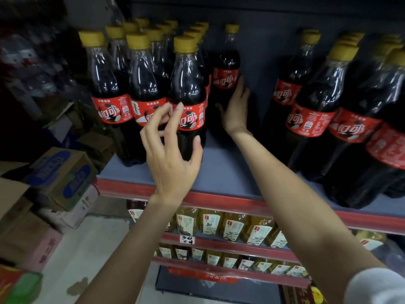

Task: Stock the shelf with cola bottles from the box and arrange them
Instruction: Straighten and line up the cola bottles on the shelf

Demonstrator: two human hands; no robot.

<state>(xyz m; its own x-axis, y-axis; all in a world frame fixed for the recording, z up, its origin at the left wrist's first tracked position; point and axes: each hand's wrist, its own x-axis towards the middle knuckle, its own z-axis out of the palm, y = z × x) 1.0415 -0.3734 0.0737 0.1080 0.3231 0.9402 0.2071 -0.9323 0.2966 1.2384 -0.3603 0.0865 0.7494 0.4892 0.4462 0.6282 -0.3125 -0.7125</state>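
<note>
Item: cola restock, upper shelf (219, 172), grey deck with a red front rail

Hands: left hand (173, 150) raised in front of the front-row cola bottle (188, 99), fingers spread and loosely curved, grasping nothing, thumb near the bottle's lower body; contact cannot be told. Right hand (235, 106) reaches deep into the shelf, fingers straight and laid flat against the side of a lone cola bottle (225, 69) at the back, pressing or steadying it, not wrapped around it

Stock: a packed block of yellow-capped cola bottles (131, 84) at left, several rows deep; larger cola bottles (311, 110) at right; an open lane between the two groups, with the lone bottle at its far end. The source box cannot be singled out among the cartons in view

Risks, judged:
- A flat-handed push high on the lone bottle could tip it, as nothing grips it
- The left hand hangs close to the front row; a knock there could topple a bottle over the rail, which looks low
- The right forearm crosses the open lane near the large bottles; a sideways sweep could nudge them

Surroundings: dim shop aisle. Lower shelves (230, 244) carry yellow-green drink bottles with pale labels and a handwritten tag. Stacked cardboard cartons (61, 176) stand at left on a pale floor
</note>
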